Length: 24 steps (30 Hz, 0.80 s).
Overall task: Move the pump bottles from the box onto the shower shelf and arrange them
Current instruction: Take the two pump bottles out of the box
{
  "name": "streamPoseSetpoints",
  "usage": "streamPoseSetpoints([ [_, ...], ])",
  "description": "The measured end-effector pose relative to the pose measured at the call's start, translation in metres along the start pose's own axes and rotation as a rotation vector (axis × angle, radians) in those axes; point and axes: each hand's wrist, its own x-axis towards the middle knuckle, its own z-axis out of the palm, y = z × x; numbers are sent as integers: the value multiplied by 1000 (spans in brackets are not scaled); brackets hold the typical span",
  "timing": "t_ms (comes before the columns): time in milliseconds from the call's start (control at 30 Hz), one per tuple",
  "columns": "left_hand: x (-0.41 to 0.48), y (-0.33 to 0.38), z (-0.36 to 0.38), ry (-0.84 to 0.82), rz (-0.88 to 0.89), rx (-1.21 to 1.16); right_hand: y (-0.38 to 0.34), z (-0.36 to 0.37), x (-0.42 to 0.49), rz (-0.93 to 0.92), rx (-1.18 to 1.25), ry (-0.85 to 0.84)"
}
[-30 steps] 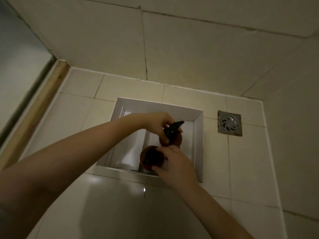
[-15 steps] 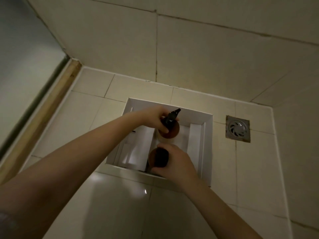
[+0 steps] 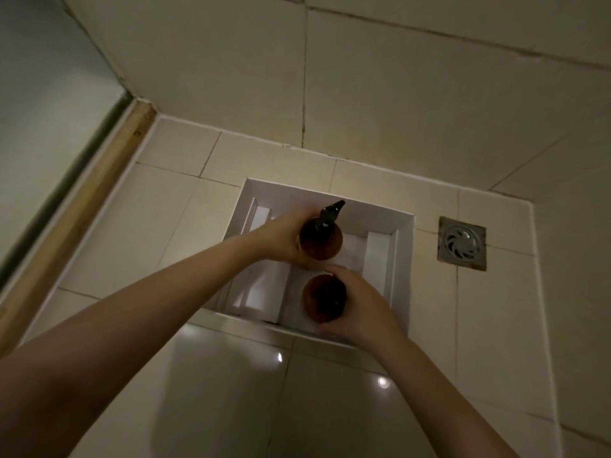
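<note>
A white open box (image 3: 401, 266) sits on the tiled shower floor, seen from above. My left hand (image 3: 284, 239) grips the far amber pump bottle (image 3: 325, 239), whose black pump head points up and to the right. My right hand (image 3: 360, 305) wraps the near amber pump bottle (image 3: 319, 300) from its right side; its pump head is hidden from this angle. Both bottles stand upright over the box's right half. No shelf is in view.
White cardboard dividers (image 3: 261, 285) fill the box's left half. A square metal floor drain (image 3: 462, 243) lies right of the box. A wooden door threshold (image 3: 72, 209) runs along the left. Tiled walls close in behind and to the right.
Both bottles have come up higher out of the box in my hands, and the far bottle's pump head now stands clear above my left hand. The camera has drawn closer.
</note>
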Motion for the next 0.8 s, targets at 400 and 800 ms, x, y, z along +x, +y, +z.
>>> streamPoseSetpoints([
  [400,-1,0,15,199,-136,-151,9,3,11,-79,42,17],
  [800,-77,58,-78,457,-9,-414,-49,-119,-24,-218,167,259],
])
